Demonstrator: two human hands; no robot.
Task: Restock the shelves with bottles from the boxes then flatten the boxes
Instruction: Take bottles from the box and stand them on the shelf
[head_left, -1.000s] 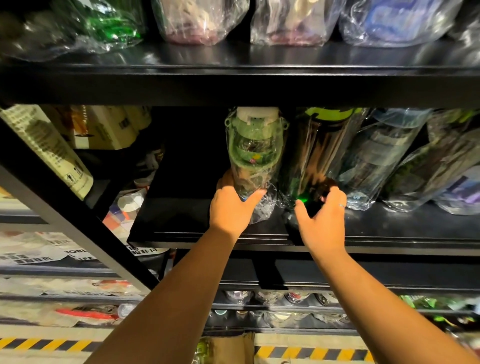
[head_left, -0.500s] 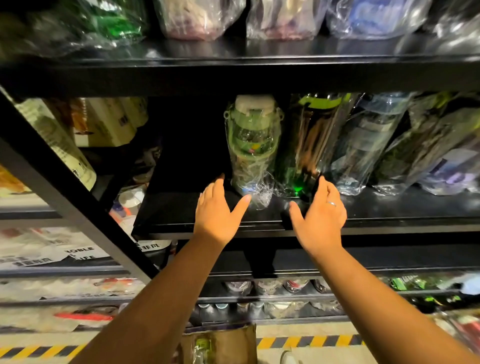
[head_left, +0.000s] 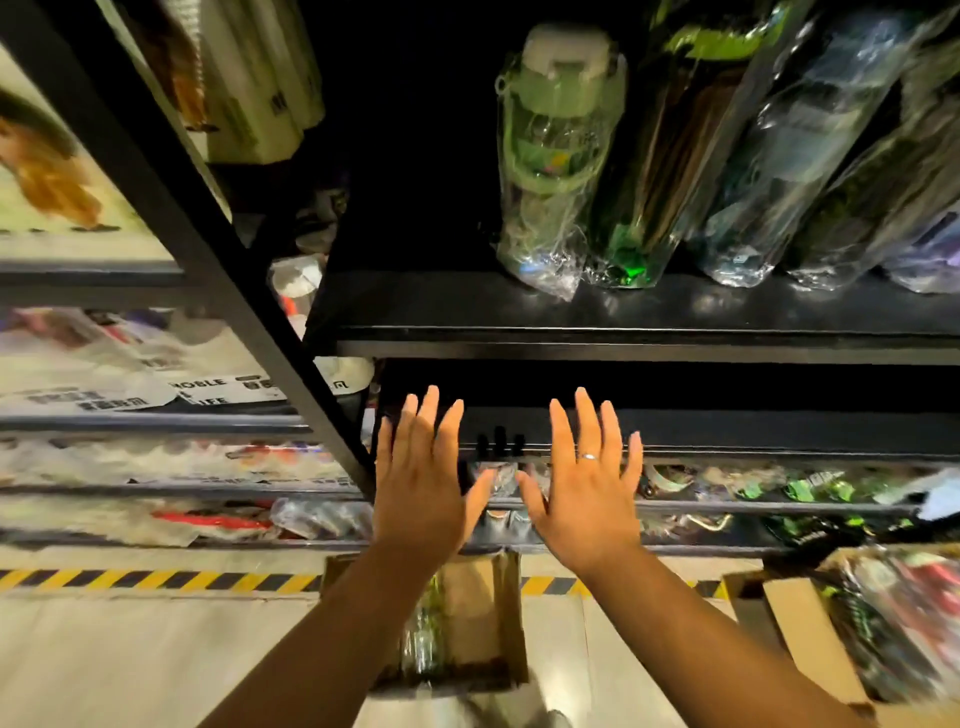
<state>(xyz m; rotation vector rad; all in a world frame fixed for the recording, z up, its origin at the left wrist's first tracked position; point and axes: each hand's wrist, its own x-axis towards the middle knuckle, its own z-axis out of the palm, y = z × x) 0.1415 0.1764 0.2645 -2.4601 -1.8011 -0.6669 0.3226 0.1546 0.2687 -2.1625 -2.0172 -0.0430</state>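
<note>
A green bottle (head_left: 553, 156) wrapped in clear plastic stands on the black shelf (head_left: 571, 335), leftmost in a row of several wrapped bottles (head_left: 789, 156). My left hand (head_left: 421, 483) and my right hand (head_left: 587, 483) hang below that shelf's front edge, fingers spread and straight, holding nothing. A ring sits on my right hand. On the floor under my left forearm an open cardboard box (head_left: 483, 618) holds a wrapped bottle. A second open box (head_left: 810, 639) at the lower right is full of wrapped bottles.
A black diagonal brace (head_left: 208, 249) crosses the left side of the rack. Lower shelves (head_left: 727, 499) carry more wrapped goods. Cartons (head_left: 254, 78) stand on the upper left. A yellow-black striped line (head_left: 156, 579) marks the floor by the rack.
Both hands have let go of the bottles and dropped away from the shelf, fingers spreading. The view has tilted down, bringing the floor and boxes into sight.
</note>
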